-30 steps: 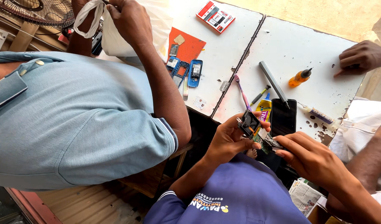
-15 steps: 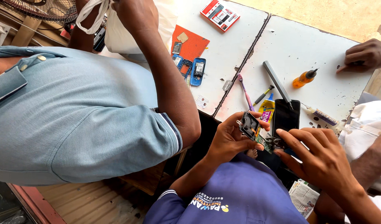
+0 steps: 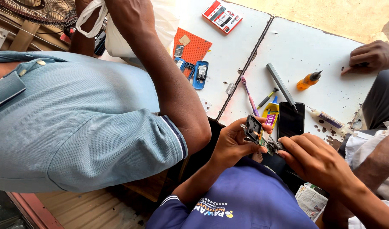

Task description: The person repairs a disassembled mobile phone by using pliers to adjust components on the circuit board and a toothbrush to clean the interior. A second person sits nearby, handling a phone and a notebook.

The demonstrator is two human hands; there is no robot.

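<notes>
Your left hand (image 3: 232, 144) grips a small circuit board (image 3: 256, 131) above the bench (image 3: 309, 46) edge, its fingers pinched around it. Your right hand (image 3: 317, 159) presses a thin tool (image 3: 276, 146) against it, fingers closed. The board is already out; the black phone (image 3: 291, 120) lies beside, unassembled.

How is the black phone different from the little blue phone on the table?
The black phone is bigger, with a plain dark face; the blue phone is smaller and shows a small light panel in the middle. The black phone lies right by the right hand; the blue phone lies farther off, beside an orange mat. Both lie flat on the white table.
</notes>
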